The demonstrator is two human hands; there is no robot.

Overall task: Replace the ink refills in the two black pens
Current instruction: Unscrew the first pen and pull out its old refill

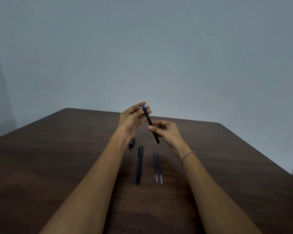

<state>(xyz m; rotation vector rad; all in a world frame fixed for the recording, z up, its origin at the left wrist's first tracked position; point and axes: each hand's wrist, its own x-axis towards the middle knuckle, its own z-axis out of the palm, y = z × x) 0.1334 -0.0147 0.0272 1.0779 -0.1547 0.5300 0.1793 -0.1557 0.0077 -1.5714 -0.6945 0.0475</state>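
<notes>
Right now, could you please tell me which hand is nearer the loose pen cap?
Left. The left hand hovers just beyond the pen cap; the right hand holds a pen farther right.

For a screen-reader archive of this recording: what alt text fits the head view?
A right hand grips an uncapped black pen tilted above a brown table, the left hand open by its blue tip. On the table lie a cap, a capped pen and two purple refills.

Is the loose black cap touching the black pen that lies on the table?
Apart. The head view shows a strip of bare table between the cap and the lying pen.
</notes>
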